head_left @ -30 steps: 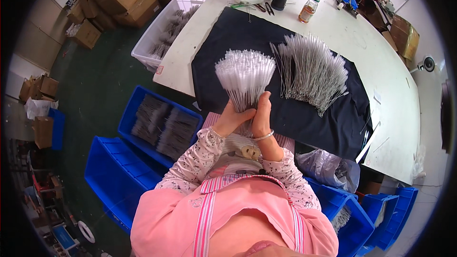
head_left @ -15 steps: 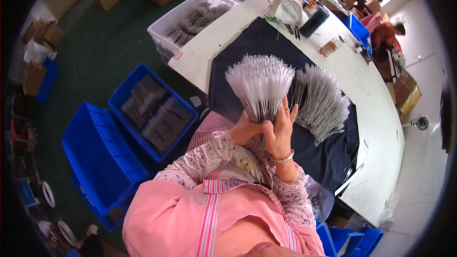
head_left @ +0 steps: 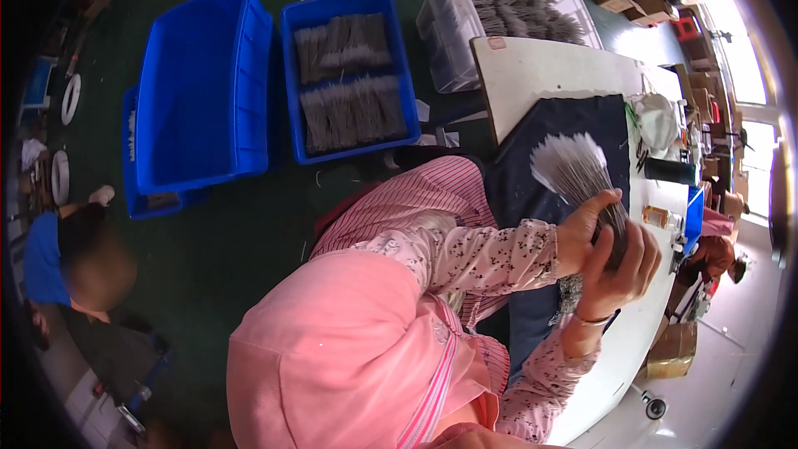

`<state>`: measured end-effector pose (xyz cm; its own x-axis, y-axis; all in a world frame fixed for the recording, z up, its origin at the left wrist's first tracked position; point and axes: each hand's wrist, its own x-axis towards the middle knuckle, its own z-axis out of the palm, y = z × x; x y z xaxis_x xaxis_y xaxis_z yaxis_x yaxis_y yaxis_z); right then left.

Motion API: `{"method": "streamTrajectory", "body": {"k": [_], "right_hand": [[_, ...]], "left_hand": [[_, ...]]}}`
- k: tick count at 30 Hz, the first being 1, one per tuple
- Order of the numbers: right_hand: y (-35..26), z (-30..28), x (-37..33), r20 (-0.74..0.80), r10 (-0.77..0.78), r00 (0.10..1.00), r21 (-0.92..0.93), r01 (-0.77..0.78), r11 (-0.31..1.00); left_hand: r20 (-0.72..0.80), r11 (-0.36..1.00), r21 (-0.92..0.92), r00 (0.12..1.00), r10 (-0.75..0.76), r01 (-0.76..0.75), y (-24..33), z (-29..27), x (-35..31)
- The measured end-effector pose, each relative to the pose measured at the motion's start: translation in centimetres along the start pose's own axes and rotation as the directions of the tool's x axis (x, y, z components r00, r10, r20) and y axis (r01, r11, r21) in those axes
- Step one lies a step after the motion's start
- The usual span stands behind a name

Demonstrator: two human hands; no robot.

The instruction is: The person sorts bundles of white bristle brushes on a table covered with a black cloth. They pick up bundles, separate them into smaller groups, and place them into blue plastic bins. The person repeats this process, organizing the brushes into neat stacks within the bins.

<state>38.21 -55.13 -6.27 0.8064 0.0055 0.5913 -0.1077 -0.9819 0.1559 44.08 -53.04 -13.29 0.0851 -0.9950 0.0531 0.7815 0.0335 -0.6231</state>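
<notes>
Brush bundle: the brush bundle (head_left: 578, 166), pale bristles and thin wire stems, is held above the dark cloth (head_left: 586, 116), tilted, its bristle end leaning toward the cloth's left edge in the view.
Left hand: the left hand (head_left: 579, 233) is closed on the stems, thumb laid over them.
Right hand: the right hand (head_left: 625, 270), a bangle at the wrist, has its fingers curled around the lower stems.
Loose pile: the loose pile (head_left: 569, 295) of wires lies on the cloth, largely covered by hands and sleeve; its extent cannot be told.
Blue tray: the blue tray (head_left: 290, 75), holding brushes in two rows, stands well apart to the left of the cloth.
White bin: the white bin (head_left: 455, 66), also holding brushes, stands beyond the cloth's far left corner.
Handling, judged: keep pressure on the wire and off the bristles, which would probably crush. Both palms should confine the stems evenly; with the bundle tilted, outer pieces could slide lengthwise and leave the heads uneven. Keep the lower ends clear of the loose pile, where wires may snag.
Changes against half a second ago: the view has swung toward the blue tray. The bundle, then fanned nearly upright in the picture, now leans left. The right fingers, then extended, are now curled. The loose pile, then plainly visible, is now mostly hidden.
</notes>
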Motion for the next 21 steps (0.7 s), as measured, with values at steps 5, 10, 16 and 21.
{"method": "streamTrajectory", "body": {"k": [5, 10, 16, 21], "right_hand": [[0.7, 4.3, 3.9, 0.127, -0.045, 0.991, 0.084, 0.035, 0.996], [3.1, 6.6, 6.0, 0.175, 0.048, 0.983, 0.211, -0.086, 0.974], [3.8, 4.8, 7.1, 0.369, -0.185, 0.911, 0.405, 0.022, 0.914], [5.2, 5.1, 6.5, 0.194, -0.406, 0.893, 0.483, 0.273, 0.832]], "left_hand": [[0.048, 0.986, -0.069, 0.987, 0.152, -0.149, 3.4, -1.2, 1.8], [0.123, 0.877, 0.207, 0.901, 0.417, -0.434, 5.0, -2.8, 5.2], [0.154, 0.697, 0.402, 0.795, 0.587, -0.593, 5.3, -3.0, 5.0], [0.064, 0.949, 0.06, 0.95, 0.305, -0.309, 6.4, -3.2, 5.3]]}}
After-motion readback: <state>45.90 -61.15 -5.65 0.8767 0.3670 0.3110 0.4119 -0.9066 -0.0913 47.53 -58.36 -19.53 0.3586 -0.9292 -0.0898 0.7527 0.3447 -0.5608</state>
